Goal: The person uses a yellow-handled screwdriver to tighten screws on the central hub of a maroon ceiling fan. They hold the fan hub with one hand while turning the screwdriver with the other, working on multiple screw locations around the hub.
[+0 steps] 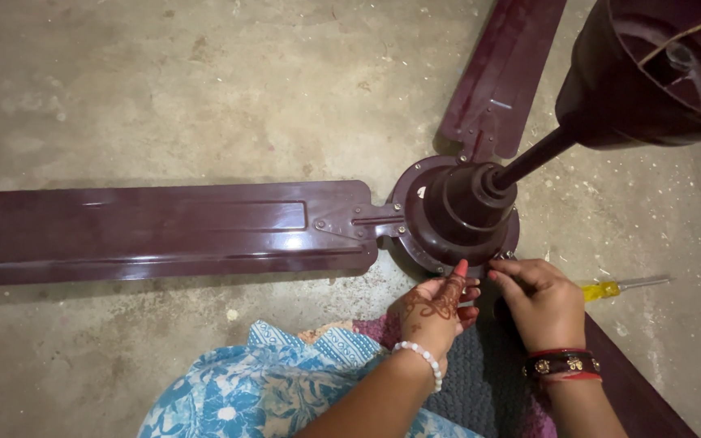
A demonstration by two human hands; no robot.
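The fingers [458,274] of the left hand [432,312] are pinched narrowly together against the lower rim of the fan motor housing [458,215], and those of the right hand [539,302] curl close beside them at the same rim, at about five o'clock on the housing; whether either hand grips a small part there I cannot tell. The ceiling fan lies at the centre of the view, its housing glossy dark maroon, round and stepped, with a downrod [533,158] rising toward two o'clock to a wide maroon canopy cup [659,73] near the camera. One long blade [164,231] runs from the housing toward nine o'clock, its long axis nearly level across the view and bolted on by a bracket; a second blade [501,73] points toward one o'clock; a third blade [634,389] shows partly under the right forearm, heading toward five o'clock. All of it rests on a bare, rough concrete floor [204,97], speckled with grit. A yellow-handled screwdriver [622,286] lies at three o'clock of the right hand, just apart. A grey mat [472,381] lies under the wrists.
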